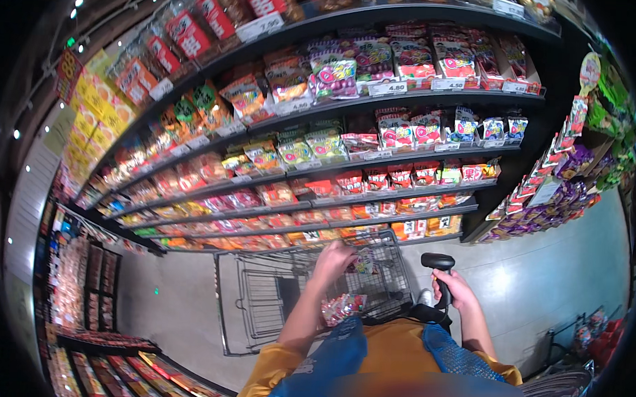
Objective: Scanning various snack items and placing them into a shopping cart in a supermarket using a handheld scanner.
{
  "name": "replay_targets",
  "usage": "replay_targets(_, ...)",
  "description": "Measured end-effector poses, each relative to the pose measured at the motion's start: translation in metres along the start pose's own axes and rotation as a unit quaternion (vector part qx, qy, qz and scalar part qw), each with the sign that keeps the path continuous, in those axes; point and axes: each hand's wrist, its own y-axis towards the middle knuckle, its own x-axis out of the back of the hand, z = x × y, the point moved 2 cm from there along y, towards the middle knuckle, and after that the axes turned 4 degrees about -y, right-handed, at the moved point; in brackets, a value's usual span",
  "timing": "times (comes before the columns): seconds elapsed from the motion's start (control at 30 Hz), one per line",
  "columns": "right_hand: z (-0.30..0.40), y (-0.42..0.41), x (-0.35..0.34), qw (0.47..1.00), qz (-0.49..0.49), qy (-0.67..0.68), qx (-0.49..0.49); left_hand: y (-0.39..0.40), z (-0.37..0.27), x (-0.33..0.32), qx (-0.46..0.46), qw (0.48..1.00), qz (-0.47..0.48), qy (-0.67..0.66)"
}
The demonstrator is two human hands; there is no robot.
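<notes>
My right hand [463, 294] grips a black handheld barcode scanner [437, 261] by its handle, to the right of the cart. My left hand [332, 263] is over the wire shopping cart [250, 330], palm down with curled fingers. Just beside its fingertips is a colourful gummy candy bag [365, 260]; whether the fingers touch it cannot be told. Nearer my body, a bunch of pink and red candy packets [343, 307] lies in the cart, partly hidden by my blue vest [323, 351].
Tiered black shelves [510, 100] of bagged sweets with price tags stand beyond the cart. To the right hang a strip of small packets [540, 159] and purple-wrapped goods [570, 199]. A low display [117, 370] stands at lower left, a rack [571, 328] at lower right.
</notes>
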Motion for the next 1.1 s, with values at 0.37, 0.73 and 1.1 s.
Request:
replay_targets(0.37,0.035,0.006,0.055,0.999,0.025,0.04,-0.026,0.257,-0.124,0.179,-0.034,0.902,-0.288,-0.321)
replay_targets(0.73,0.043,0.018,0.092,0.997,0.075,-0.003,-0.006,0.375,-0.122,0.209,0.038,0.952,-0.289,0.095)
replay_targets(1.1,0.04,0.014,0.104,0.997,0.067,-0.007,-0.032,0.165,-0.108,0.038,0.052,0.976,-0.208,-0.045)
